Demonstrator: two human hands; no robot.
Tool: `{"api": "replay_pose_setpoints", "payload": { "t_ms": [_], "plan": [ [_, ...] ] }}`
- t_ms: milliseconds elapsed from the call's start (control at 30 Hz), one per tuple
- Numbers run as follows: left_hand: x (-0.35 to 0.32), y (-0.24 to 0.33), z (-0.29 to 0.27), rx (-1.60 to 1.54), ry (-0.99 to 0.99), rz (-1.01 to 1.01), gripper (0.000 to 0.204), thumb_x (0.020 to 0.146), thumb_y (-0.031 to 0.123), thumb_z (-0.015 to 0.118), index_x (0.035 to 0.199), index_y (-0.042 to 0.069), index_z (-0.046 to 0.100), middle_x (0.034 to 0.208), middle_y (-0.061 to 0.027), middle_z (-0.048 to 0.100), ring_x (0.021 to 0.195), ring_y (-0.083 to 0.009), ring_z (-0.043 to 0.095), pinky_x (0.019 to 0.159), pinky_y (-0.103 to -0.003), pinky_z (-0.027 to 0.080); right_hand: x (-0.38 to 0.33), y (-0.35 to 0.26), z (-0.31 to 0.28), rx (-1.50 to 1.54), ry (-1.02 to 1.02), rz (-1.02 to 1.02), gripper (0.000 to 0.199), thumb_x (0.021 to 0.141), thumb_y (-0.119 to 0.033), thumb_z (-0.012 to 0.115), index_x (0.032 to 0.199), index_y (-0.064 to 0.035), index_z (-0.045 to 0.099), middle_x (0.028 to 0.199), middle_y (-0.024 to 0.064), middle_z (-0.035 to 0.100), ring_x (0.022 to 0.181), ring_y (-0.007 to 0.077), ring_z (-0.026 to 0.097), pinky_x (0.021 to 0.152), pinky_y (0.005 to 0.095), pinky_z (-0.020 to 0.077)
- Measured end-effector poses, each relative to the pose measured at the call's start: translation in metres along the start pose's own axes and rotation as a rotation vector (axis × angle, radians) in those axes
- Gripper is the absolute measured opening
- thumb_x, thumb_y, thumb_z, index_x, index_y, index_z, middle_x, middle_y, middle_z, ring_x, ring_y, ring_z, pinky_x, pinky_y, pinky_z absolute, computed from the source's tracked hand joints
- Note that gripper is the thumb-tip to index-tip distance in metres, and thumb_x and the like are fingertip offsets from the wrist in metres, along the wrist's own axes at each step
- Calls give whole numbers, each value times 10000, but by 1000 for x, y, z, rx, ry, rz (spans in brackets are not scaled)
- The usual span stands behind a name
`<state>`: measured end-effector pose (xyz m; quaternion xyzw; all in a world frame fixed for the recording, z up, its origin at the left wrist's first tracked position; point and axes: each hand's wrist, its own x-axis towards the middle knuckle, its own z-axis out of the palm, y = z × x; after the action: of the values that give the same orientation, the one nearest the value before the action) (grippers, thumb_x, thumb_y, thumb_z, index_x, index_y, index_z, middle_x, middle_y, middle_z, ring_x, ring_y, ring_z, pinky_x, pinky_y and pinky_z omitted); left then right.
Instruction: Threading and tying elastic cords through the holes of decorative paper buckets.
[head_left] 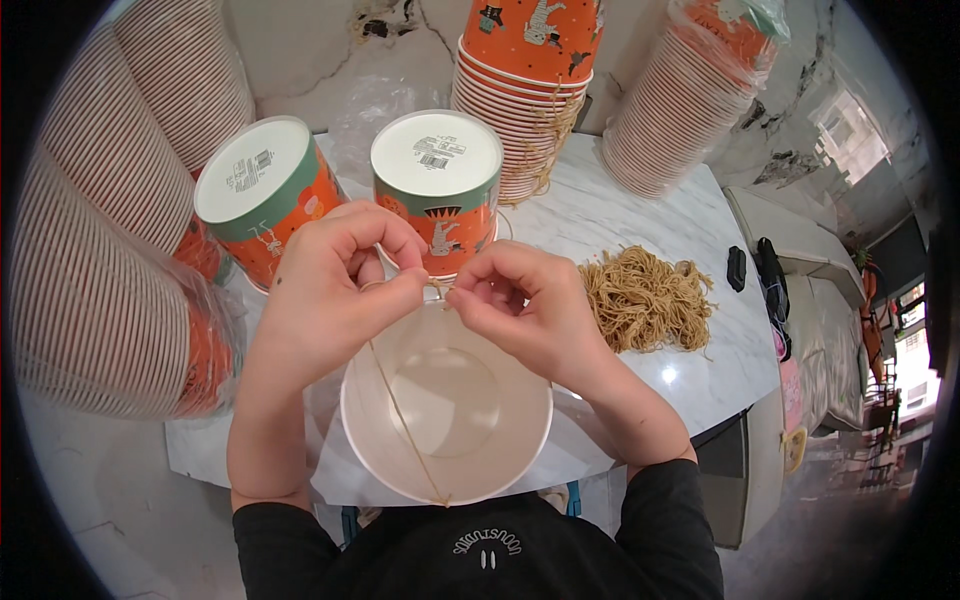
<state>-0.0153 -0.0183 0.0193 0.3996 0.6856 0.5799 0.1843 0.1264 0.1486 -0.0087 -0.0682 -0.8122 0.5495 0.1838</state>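
An open white paper bucket (518, 425) stands in front of me near the table's front edge, its inside facing up. A thin tan cord (398, 412) runs across its mouth, with a knot at the near rim. At the far rim my left hand (335, 290) pinches the cord between thumb and forefinger. Close beside it, my right hand (535, 310) is also closed in a pinch at the cord's end. The fingertips nearly meet; the exact grip is partly hidden. A heap of loose cords (650, 300) lies right of my right hand.
Upturned orange-and-green buckets (436, 155) (255, 170) stand just beyond my hands. Tall nested bucket stacks crowd the left side (95, 290), the back (515, 130) and the back right (680, 110), some in clear plastic. A small black object (736, 267) lies near the marble table's right edge.
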Motion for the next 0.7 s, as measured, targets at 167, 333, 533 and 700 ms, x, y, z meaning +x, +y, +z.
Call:
{"api": "replay_pose_setpoints", "payload": {
  "t_ms": [167, 333, 533, 700],
  "plan": [
    [-3, 7, -6, 15, -114, -153, 137, 816, 73, 763, 907, -2, 692, 688, 60, 610, 534, 25, 362, 517, -210, 307, -1, -3, -1, 5, -14, 36, 87, 910, -72, 758, 924, -9, 701, 792, -50, 622, 683, 0, 521, 609, 187, 424],
    [-1, 8, 3, 133, -146, -36, 183, 807, 41, 819, 978, 13, 761, 791, 55, 666, 577, 30, 373, 515, -185, 278, -1, -2, -1, 11, -3, 11, 91, 913, -76, 758, 925, -9, 698, 794, -52, 619, 686, 2, 517, 605, 188, 419],
    [-4, 11, -2, 272, -110, 3, 128, 793, 76, 800, 875, -13, 761, 770, -8, 696, 592, -29, 456, 540, -226, 352, -2, -3, -1, -31, -33, 3, 81, 894, -53, 763, 907, -11, 695, 817, -45, 606, 691, 11, 515, 605, 200, 424],
    [-7, 22, -11, 283, -168, -110, 154, 787, 95, 752, 872, -32, 743, 758, -61, 710, 632, -90, 569, 596, -254, 449, -5, -6, 0, -109, -58, -69, 64, 871, -16, 751, 897, -9, 693, 837, -18, 615, 706, 35, 538, 608, 218, 439]
  ]
}}
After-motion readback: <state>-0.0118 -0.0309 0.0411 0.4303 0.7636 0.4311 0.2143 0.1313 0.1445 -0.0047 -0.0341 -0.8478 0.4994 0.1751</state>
